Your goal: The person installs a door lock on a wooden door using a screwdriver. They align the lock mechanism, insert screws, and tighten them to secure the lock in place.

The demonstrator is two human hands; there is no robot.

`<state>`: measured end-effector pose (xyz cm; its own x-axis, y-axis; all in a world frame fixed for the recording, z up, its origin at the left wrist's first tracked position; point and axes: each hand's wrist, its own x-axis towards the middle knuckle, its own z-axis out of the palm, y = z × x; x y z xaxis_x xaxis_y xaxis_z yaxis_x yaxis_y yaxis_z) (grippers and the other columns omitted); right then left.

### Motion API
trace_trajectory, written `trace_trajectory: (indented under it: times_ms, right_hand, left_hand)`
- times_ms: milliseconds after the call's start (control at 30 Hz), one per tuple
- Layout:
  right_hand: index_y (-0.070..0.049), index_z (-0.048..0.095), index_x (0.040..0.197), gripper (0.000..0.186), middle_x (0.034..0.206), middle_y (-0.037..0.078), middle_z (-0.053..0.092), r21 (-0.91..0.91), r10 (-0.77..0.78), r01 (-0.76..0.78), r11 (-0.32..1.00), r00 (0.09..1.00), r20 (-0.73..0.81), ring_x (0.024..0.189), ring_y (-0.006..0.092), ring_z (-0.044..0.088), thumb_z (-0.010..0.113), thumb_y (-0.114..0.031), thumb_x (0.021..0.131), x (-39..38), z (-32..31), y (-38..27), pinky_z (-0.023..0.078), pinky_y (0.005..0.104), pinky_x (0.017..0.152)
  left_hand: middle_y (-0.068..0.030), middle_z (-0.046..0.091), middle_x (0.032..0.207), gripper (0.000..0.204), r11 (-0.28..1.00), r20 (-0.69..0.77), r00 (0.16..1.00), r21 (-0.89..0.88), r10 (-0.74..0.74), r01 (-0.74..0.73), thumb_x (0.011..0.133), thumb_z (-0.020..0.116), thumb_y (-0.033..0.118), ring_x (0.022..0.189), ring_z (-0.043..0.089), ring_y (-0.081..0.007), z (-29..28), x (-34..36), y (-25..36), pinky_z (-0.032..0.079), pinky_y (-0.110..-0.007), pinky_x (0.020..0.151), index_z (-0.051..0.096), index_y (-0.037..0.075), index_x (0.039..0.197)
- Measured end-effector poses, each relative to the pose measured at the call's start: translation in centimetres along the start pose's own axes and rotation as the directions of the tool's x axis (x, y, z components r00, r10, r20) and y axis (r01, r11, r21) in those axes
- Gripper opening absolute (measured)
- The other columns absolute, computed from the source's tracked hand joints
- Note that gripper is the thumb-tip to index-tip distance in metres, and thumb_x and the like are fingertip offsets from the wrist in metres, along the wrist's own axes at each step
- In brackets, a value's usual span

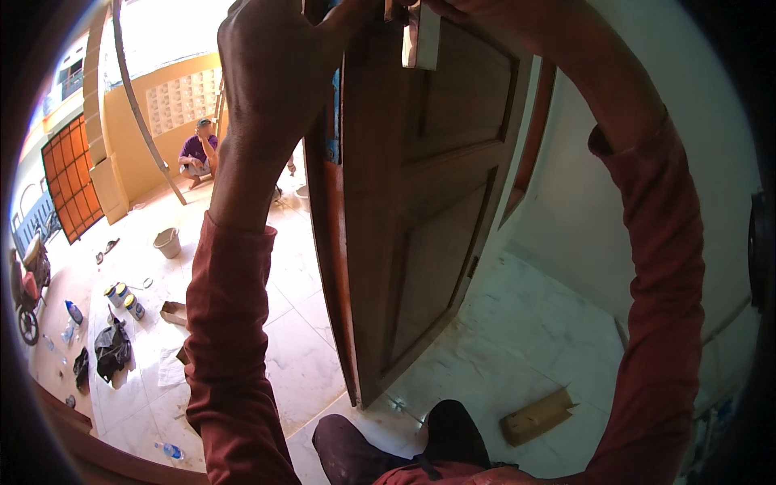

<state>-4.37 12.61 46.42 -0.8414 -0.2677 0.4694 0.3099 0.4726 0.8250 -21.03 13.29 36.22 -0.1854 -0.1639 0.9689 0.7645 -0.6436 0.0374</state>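
A dark wooden door [412,259] with recessed panels stands open in front of me, a blue strip [332,121] on its edge. Above me my left hand [283,48] is raised with bent fingers at the door's upper edge, beside a pale metal fitting [419,36]. My right hand [465,12] reaches to the same spot from the right. Both hands' fingertips are cropped or hidden at the top, so what they grip is unclear. My legs in dark trousers show below.
Outside, a person [196,158] in purple crouches by a yellow wall. A bucket [166,246], cans [133,305], black bags [111,350], a bottle [170,451] and a motorbike [28,299] are on the left. Cardboard [535,416] lies on the tiles indoors, near a white wall [574,218].
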Motion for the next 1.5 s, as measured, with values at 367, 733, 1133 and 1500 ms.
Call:
trace_trajectory:
  times_ms: [367,733,1133,1500]
  right_hand:
    - [-0.008,0.073,0.091,0.009,0.080,0.012,0.070,-0.083,-0.242,0.227,0.970,0.929,-0.281,0.071,0.0248,0.071,0.065,-0.012,0.088,-2.4,4.0,2.3,0.059,0.0345,0.064]
    - [-0.003,0.069,0.083,0.017,0.074,0.002,0.061,0.600,0.615,-0.526,0.604,0.785,0.069,0.070,0.0173,0.061,0.067,-0.015,0.095,-7.8,-0.7,0.7,0.048,0.0319,0.070]
    - [-0.005,0.073,0.112,0.027,0.067,-0.007,0.054,0.510,0.871,-0.834,0.212,0.398,0.288,0.057,0.0026,0.041,0.070,-0.027,0.097,-21.1,2.9,-4.0,0.033,0.0226,0.051]
    - [-0.002,0.071,0.105,0.026,0.068,-0.005,0.053,0.516,0.876,-0.856,-0.001,0.248,0.414,0.060,0.0053,0.045,0.070,-0.027,0.096,-26.4,7.1,-5.0,0.034,0.0256,0.055]
  left_hand:
    - [-0.0119,0.075,0.096,0.020,0.995,0.115,0.988,-0.041,0.100,-0.096,0.085,0.075,0.008,0.081,0.068,-0.0153,-0.7,0.5,1.7,0.055,-0.032,0.074,0.074,0.000,0.104]
    - [-0.0039,0.076,0.111,0.021,0.886,0.241,0.906,0.231,0.349,-0.403,0.092,0.075,0.019,0.079,0.071,-0.0127,-1.1,2.2,-3.6,0.054,-0.028,0.072,0.077,0.008,0.110]
    - [-0.0048,0.074,0.114,0.018,0.770,0.285,0.810,0.265,0.512,-0.580,0.091,0.075,0.011,0.098,0.072,-0.0169,0.3,3.1,-3.5,0.056,-0.030,0.077,0.078,0.010,0.108]
    - [-0.0117,0.070,0.105,0.013,0.703,0.407,0.712,0.204,0.572,-0.681,0.080,0.069,0.002,0.107,0.064,-0.0277,0.6,3.1,-1.0,0.051,-0.037,0.093,0.073,0.004,0.092]
